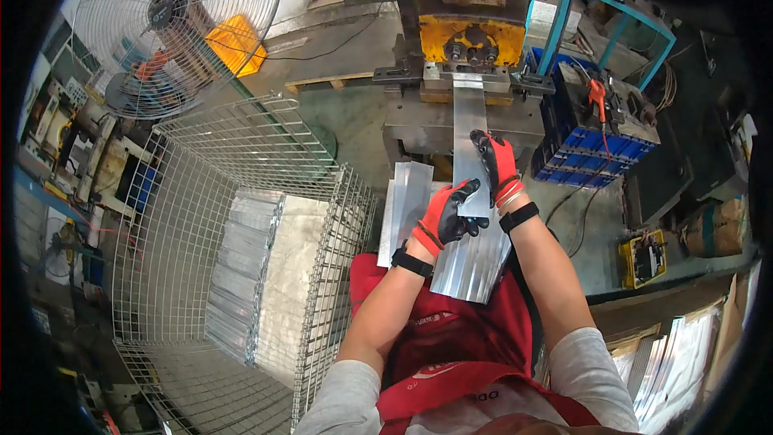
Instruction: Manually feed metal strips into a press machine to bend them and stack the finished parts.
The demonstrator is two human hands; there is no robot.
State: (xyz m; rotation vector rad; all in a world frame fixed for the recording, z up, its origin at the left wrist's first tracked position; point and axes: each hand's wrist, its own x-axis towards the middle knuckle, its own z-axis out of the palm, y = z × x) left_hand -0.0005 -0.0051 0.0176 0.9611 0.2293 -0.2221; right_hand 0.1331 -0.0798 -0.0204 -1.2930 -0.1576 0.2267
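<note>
A long, flat silver metal strip (469,117) runs from the press (473,40) toward me, its far end lying at the press's tooling. My left hand (451,216), in a red and black glove, is closed around the strip's near left corner. On the strip's right edge, nearer the press, my right hand (495,163) grips with a matching glove; some of its fingers are hidden under the metal. Just below my hands, a pile of shiny metal strips (469,267) rests over my lap. More metal pieces (411,193) stand left of it, beside my left hand.
At left stands a wire mesh cage (318,298) with stacked metal strips (241,274) and a pale sheet (294,274). A large fan (173,12) is behind it. Blue crates (588,153) with a red air gun (597,97) flank the press. A yellow bin (642,259) sits right.
</note>
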